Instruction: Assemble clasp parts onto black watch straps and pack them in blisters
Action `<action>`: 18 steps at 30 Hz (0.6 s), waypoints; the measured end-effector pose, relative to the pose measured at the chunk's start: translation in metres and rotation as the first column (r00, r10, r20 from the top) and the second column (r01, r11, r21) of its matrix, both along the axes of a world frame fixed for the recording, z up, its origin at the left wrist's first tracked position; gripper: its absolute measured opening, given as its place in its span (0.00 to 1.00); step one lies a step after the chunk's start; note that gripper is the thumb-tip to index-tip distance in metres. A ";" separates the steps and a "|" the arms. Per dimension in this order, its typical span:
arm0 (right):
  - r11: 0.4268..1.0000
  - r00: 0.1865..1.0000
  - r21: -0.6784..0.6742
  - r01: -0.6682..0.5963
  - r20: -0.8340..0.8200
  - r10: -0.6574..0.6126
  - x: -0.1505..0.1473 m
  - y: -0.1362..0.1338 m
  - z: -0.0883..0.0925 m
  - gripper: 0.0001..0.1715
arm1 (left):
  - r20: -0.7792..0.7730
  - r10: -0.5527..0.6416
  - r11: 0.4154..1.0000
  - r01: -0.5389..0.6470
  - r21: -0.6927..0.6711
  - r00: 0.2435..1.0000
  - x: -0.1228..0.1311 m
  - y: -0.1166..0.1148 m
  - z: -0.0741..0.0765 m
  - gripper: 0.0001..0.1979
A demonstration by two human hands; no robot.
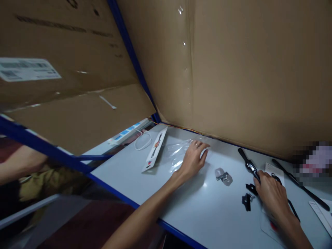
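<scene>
My left hand [194,158] lies flat with fingers stretched on a clear plastic bag [177,152] on the white table [145,180]. My right hand [271,193] rests with curled fingers on a long black wiper blade [248,164]; whether it grips the blade is unclear. Small black clips [247,200] lie just left of that hand. A small clear packet with a metal part [223,176] sits between my hands. A flat white packaging card with a black item [155,149] lies left of the bag.
Large cardboard boxes [233,69] wall in the back and left. A white power strip [128,133] and white cable [143,140] lie at the far left. Another black blade [298,183] and papers [321,212] are at right. Another person's arm [18,164] shows at the left.
</scene>
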State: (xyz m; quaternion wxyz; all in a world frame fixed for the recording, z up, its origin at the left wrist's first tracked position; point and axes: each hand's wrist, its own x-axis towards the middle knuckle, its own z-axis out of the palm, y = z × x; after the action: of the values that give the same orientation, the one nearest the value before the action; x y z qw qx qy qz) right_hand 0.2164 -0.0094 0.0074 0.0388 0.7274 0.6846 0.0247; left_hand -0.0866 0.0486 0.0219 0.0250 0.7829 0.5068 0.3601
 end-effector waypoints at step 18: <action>0.997 0.988 -0.059 0.047 -0.141 -0.054 0.009 0.007 -0.005 0.15 | -0.282 0.314 0.884 -0.388 -0.262 0.906 -0.088 0.048 -0.015 0.30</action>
State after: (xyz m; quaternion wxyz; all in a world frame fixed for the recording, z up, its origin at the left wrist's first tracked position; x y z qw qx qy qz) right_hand 0.2258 -0.0024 0.0027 0.0104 0.7431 0.6674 -0.0473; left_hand -0.1749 0.0967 0.0068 0.0230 0.6999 0.6908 0.1800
